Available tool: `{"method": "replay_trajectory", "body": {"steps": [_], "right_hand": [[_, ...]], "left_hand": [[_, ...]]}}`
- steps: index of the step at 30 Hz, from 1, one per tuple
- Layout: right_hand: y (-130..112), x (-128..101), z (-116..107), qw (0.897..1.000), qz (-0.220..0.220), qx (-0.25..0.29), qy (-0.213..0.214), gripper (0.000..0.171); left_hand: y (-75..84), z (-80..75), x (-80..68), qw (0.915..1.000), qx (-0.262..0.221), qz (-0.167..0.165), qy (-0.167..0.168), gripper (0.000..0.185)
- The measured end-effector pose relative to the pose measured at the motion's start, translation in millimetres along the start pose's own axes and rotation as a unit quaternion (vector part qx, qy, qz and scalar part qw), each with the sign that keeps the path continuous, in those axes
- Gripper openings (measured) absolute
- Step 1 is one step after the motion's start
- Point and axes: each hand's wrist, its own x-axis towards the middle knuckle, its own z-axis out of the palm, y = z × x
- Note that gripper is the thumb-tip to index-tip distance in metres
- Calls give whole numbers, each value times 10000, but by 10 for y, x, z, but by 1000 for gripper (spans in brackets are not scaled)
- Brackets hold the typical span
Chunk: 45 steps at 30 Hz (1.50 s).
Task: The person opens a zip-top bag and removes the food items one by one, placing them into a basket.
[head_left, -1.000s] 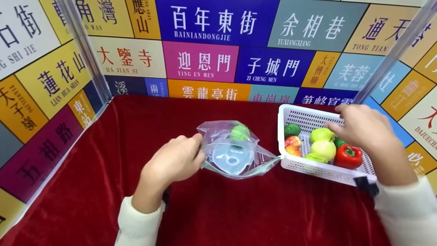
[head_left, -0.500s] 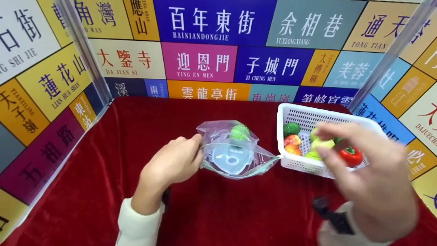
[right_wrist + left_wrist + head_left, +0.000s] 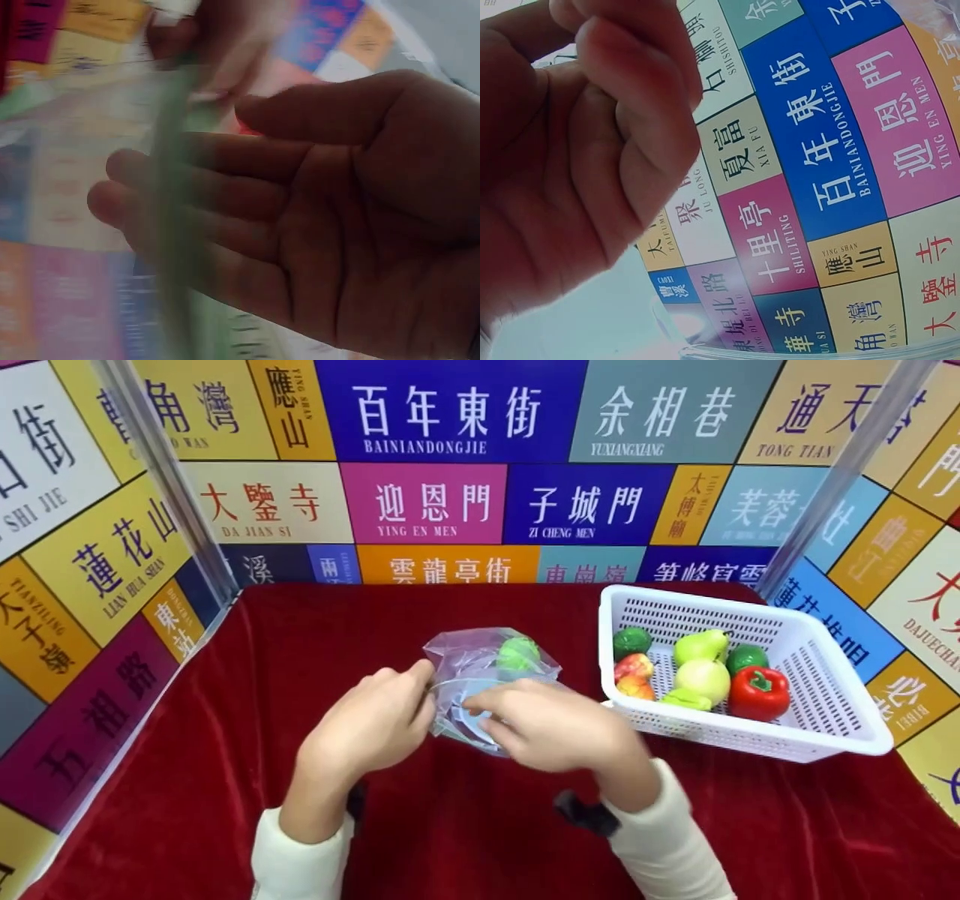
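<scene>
A clear zip bag [image 3: 465,649] stands near the middle of the red cloth, a round green thing [image 3: 517,654] showing through its far side. My left hand [image 3: 367,727] pinches the bag's left edge; in the left wrist view the fingers of that hand [image 3: 592,135] are curled and the pinched edge is hidden. At the bag's mouth is my right hand [image 3: 559,727], covering much of the bag's right side. The right wrist view has this hand [image 3: 300,217] with fingers extended across the blurred greenish zip strip [image 3: 176,225], holding nothing visible.
A white plastic basket [image 3: 757,739] stands to the right, holding a red bell pepper [image 3: 759,694], a green pear [image 3: 701,649] and several other fruits and vegetables. Sign-printed walls rise behind, with a clear post [image 3: 832,502] at the back right corner.
My right hand has moved left from over the basket to the bag's mouth, uncovering the basket. My left hand keeps its grip on the bag. The view has shifted slightly.
</scene>
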Motion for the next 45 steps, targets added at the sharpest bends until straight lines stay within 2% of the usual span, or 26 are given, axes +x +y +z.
{"method": "replay_trajectory", "body": {"steps": [3,6,8,10,13,16,18,20,23,24,26,28,35,38,41,45], "right_hand": [[141,238,216,9989,84,-125,-442,26],[289,417,405,9950,419,-83,-899,23],[388,515,506,9886,894,46,-1209,24],[481,584,582,9811,1386,200,-1335,28],[620,653,690,9732,1908,222,-1268,38],[742,694,792,9754,1991,-505,-802,50],[809,722,857,9679,2163,-1178,-492,60],[870,760,917,9554,2486,-1579,-201,72],[950,807,985,9367,3086,-1647,-159,84],[975,816,1001,9335,3204,-1602,-171,85],[1019,820,1020,9300,3327,-1552,-198,89],[1054,803,1022,9311,3304,-1528,-213,92],[1124,755,971,9279,3415,-1489,-127,72],[1154,762,953,9286,3427,-1424,-16,70],[1202,777,944,9239,3441,-1672,91,68],[1254,789,937,9177,3522,-1840,34,61]], "left_hand": [[-6,9,-14,10000,-30,23,24,10],[-7,10,-27,10000,-27,-10,26,9],[-7,11,-31,10000,-4,-23,7,9],[-4,16,-28,10000,28,-16,-20,8],[9,32,-17,10000,21,1,-96,9],[29,57,-3,9999,11,8,-153,10],[49,75,5,9998,10,30,-188,10],[73,95,12,9997,26,96,-211,10],[110,123,22,9994,38,234,-250,9],[121,130,24,9993,52,266,-257,9],[138,145,29,9991,72,324,-265,10],[148,156,33,9989,107,357,-280,10],[161,184,53,9981,133,491,-359,12],[159,194,59,9980,124,470,-396,12],[160,208,71,9981,137,441,-415,10],[169,229,85,9978,111,421,-501,10]]}}
